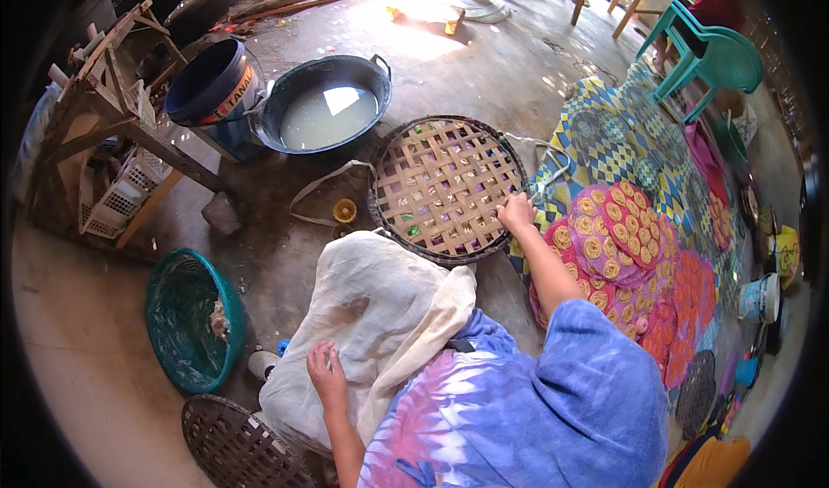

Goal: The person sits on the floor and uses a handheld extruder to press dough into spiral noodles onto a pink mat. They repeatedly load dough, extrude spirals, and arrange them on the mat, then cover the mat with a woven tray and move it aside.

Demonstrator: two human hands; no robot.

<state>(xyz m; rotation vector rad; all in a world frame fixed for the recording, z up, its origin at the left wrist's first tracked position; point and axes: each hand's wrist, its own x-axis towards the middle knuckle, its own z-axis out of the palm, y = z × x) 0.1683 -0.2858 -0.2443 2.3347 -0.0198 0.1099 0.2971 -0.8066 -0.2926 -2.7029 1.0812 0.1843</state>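
My right hand (516,213) is closed on the right rim of a round woven bamboo tray (449,186). The tray has an open lattice, and some colourful bits show through its gaps. Over my lap lies an off-white cloth (371,281). My left hand (325,369) rests on that cloth with its fingers loosely bent and apart, holding nothing. Pale straps (332,177) trail from the tray's left side, and another pale strap (553,155) loops out at its upper right.
Beyond the tray stands a black basin (276,138) of cloudy liquid, beside a dark bucket (186,108). A green basin (155,315) sits at left, near a wooden rack (129,134). Rosette-patterned cloths (596,289) and a patterned mat (639,125) cover the right side, below a green chair (725,56).
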